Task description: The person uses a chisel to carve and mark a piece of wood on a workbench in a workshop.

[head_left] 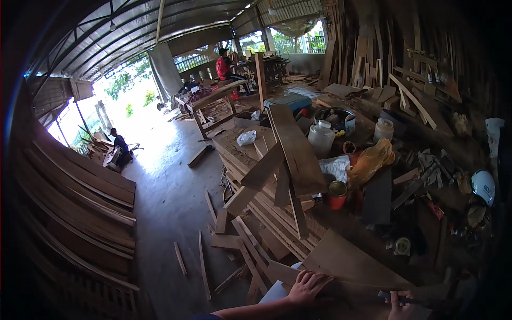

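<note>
At the lower edge, my left hand [308,288] lies over a narrow wooden board [284,272], its fingers bent down onto the wood. My right hand [401,306], farther right, is closed round a small dark hand tool [385,295] with a flat end; its exact kind is too dim to make out. Just beyond both hands a wide brown panel [349,261] tapers to a point. Dark shadow hides much of the work surface beneath my right hand.
Ahead stands a stack of long planks [266,205] with loose boards [298,154] leaning on it. To its right are a plastic jar [321,140], a red can [337,196] and a white helmet [482,186]. Offcuts litter the floor [165,213]. Two people [224,66] sit farther off.
</note>
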Motion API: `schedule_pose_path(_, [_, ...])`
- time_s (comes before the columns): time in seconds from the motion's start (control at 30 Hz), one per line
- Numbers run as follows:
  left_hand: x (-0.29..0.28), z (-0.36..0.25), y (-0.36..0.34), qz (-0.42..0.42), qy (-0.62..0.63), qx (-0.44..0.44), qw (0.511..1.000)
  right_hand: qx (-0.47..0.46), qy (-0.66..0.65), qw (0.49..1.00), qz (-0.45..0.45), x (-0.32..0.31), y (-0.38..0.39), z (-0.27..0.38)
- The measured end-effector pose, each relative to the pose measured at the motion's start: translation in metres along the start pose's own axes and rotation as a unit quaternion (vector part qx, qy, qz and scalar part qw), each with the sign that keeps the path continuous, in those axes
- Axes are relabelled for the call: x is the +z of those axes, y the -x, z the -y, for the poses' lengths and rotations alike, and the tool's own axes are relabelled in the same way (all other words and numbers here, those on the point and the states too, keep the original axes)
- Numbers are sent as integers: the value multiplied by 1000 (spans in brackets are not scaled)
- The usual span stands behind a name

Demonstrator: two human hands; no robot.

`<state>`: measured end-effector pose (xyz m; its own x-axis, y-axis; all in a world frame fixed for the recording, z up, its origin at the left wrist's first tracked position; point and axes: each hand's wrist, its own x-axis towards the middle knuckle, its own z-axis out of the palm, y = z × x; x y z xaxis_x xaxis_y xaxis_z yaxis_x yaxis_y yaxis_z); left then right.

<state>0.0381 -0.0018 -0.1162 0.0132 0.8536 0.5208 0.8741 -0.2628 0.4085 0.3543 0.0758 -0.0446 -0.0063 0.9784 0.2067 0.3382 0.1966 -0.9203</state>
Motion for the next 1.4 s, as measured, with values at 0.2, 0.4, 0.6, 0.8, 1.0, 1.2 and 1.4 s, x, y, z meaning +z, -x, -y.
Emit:
schedule_pose_path(0.2, [3, -2, -1, -13, 3, -1, 1000, -8, -7, 1000, 1, -2, -2, 2])
schedule_pose_path(0.4, [-2, -10, 12, -15, -3, -4, 1000, -15, -4, 1000, 17, -11, 8, 22])
schedule_pose_path(0.6, [5, -12, 20, 57, -18, 42, 997, 60, -101, 993, -15, -31, 9, -40])
schedule_pose_path(0.8, [-8, 9, 24, 107, 7, 87, 990, 38, 5, 999, 5, -51, -29, 1])
schedule_pose_path(1.0, [3, -2, 12, 77, -53, 111, 989, 80, -84, 991, -73, -66, -23, 7])
schedule_pose_path(1.2, [6, -2, 30, 59, -85, 105, 989, 67, -89, 993, 30, 11, 16, 16])
schedule_pose_path(1.4, [1, -9, 23, 62, -72, 87, 992, 28, -90, 993, -68, -36, -3, 6])
